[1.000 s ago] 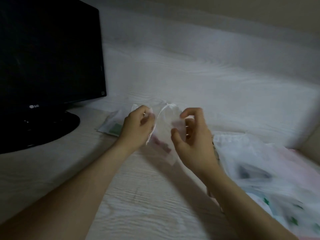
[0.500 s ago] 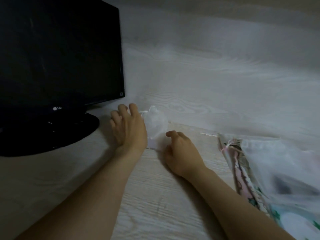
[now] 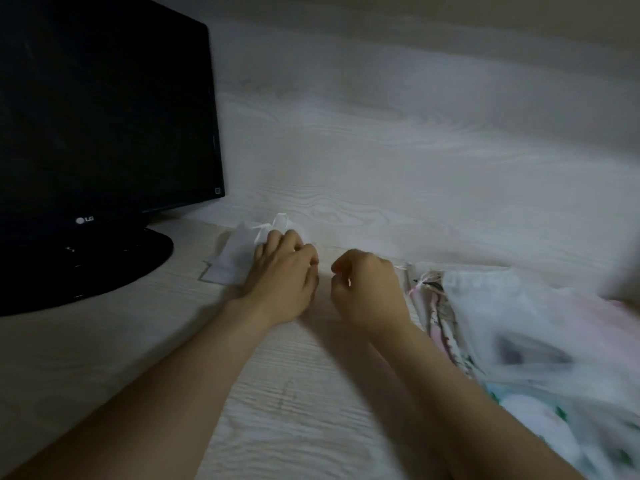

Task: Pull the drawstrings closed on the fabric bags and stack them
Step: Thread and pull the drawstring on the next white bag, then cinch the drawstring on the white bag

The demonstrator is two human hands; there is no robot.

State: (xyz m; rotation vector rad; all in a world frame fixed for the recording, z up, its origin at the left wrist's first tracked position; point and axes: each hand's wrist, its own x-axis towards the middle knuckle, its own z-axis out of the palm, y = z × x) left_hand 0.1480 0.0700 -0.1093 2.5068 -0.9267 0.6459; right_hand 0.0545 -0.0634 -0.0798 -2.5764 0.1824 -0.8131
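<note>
A small white fabric bag (image 3: 231, 257) with a thin drawstring lies flat on the desk beside the monitor stand. My left hand (image 3: 284, 273) rests on its right part, fingers bent down onto the cloth. My right hand (image 3: 367, 289) hovers just to the right of it with its fingers curled in, and I see nothing in it. A loose pile of sheer white bags (image 3: 526, 327) with pink and green printed contents lies at the right, its near edge beside my right hand.
A black monitor (image 3: 104, 133) on a round black stand (image 3: 114, 268) fills the left side. The pale wood-grain desk (image 3: 311, 393) runs back to a matching wall panel (image 3: 415, 150). The image is dim and blurred on the right.
The small bag, held up between both hands a second ago, now lies on the desk. My left hand stays on it. My right hand has let go and drawn right toward the pile.
</note>
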